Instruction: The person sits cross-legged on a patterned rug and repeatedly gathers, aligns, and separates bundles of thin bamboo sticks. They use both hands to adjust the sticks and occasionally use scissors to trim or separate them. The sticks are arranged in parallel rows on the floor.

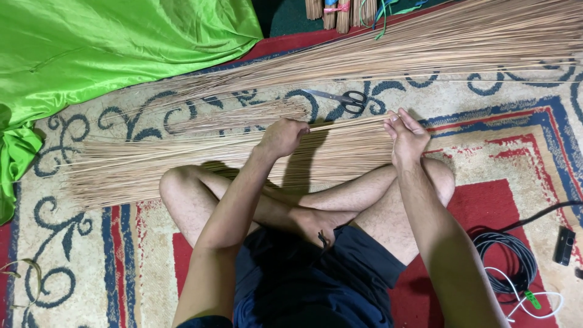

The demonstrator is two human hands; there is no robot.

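I sit cross-legged on a patterned carpet (510, 146). A long bundle of thin tan sticks (176, 161) lies across in front of my knees. My left hand (283, 136) is closed around a few sticks near the bundle's middle. My right hand (405, 135) pinches the same sticks at their right end, fingers partly spread. Black-handled scissors (340, 98) lie on the carpet just beyond my hands.
A bigger heap of sticks (437, 45) stretches across the top right. Green satin cloth (103, 45) covers the top left. Tied stick bundles (337, 11) stand at the top edge. A coiled black cable (507, 261) and a small dark device (565, 245) lie at right.
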